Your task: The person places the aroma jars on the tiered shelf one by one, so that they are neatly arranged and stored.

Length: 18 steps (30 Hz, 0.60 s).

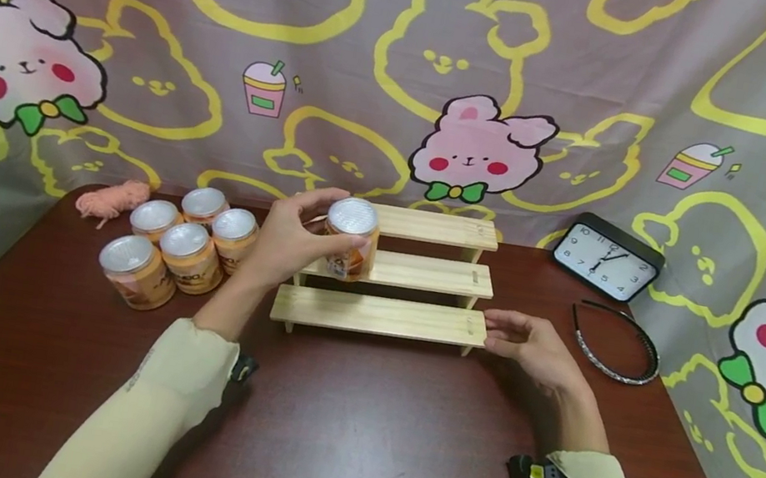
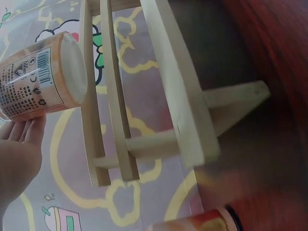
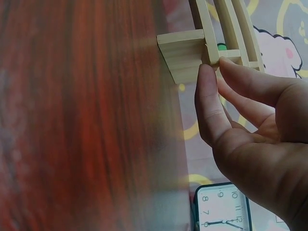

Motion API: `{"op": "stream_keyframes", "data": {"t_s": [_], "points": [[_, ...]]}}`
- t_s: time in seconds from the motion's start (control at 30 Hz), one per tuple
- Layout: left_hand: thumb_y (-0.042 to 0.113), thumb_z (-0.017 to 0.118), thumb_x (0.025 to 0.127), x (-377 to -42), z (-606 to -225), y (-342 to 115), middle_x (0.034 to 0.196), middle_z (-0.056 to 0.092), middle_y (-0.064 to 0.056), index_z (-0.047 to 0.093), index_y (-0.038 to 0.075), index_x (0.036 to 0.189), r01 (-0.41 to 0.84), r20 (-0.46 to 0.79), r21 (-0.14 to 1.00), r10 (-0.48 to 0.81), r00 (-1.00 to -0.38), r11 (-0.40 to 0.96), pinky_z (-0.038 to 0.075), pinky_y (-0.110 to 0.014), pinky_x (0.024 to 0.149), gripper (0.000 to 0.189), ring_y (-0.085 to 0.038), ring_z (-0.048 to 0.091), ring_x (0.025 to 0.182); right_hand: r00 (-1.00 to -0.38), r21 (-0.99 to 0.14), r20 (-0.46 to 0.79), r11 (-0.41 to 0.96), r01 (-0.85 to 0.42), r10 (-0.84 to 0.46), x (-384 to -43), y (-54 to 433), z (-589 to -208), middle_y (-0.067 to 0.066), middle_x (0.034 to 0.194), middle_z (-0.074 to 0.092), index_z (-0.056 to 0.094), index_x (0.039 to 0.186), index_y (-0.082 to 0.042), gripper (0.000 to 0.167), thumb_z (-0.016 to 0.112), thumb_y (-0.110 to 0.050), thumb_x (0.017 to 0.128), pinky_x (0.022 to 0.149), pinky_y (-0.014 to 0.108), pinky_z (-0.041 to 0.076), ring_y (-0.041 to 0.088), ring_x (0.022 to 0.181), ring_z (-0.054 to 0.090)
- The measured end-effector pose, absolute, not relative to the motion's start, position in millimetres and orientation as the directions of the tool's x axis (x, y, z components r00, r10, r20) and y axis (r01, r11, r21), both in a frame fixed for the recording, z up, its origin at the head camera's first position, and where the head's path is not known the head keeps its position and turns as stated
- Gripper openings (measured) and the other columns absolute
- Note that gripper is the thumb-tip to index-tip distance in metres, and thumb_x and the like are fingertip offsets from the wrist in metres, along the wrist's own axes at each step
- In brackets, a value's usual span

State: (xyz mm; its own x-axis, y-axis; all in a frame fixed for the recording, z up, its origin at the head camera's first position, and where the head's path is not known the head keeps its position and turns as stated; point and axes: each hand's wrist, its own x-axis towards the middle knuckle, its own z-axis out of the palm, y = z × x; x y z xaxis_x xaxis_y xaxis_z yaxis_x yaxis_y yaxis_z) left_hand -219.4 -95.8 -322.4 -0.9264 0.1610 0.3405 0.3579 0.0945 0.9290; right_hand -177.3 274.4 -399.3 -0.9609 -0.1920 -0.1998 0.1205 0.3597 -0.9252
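An upright can [image 1: 350, 242] with an orange label and a silvery top is gripped by my left hand [image 1: 285, 235], thumb across its front. It is raised at the middle tier of a three-tier wooden display rack [image 1: 381, 316]. In the left wrist view, the can [image 2: 33, 79] shows a barcode and its pale base, apart from the planks. At the rack's right end, my right hand [image 1: 535, 349] pinches the corner of the lowest plank. Thumb and fingertips [image 3: 208, 79] meet at that plank end in the right wrist view.
Several similar cans [image 1: 193, 258] stand in a cluster on the brown table [image 1: 350, 436] at left. Pink yarn [image 1: 111, 200] lies behind them. At right are a black-framed clock [image 1: 606, 258] and a headband [image 1: 616, 346]. A patterned curtain [image 1: 347, 89] hangs behind.
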Motion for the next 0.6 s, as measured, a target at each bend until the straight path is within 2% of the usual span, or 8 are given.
{"op": "stream_keyframes", "data": {"t_s": [0.6], "points": [[0.018, 0.090, 0.078, -236, -310, -62, 0.126, 0.066, -0.007, 0.065, 0.004, 0.132, 0.356, 0.336, 0.931, 0.189, -0.923, 0.081, 0.052, -0.034, 0.099, 0.061, -0.022, 0.064, 0.113, -0.965, -0.928, -0.181, 0.358, 0.103, -0.191, -177, 275, -400, 0.031, 0.133, 0.057, 0.052, 0.139, 0.013, 0.050, 0.070, 0.003, 0.093, 0.084, 0.024, 0.056, 0.027, 0.112, 0.064]]}}
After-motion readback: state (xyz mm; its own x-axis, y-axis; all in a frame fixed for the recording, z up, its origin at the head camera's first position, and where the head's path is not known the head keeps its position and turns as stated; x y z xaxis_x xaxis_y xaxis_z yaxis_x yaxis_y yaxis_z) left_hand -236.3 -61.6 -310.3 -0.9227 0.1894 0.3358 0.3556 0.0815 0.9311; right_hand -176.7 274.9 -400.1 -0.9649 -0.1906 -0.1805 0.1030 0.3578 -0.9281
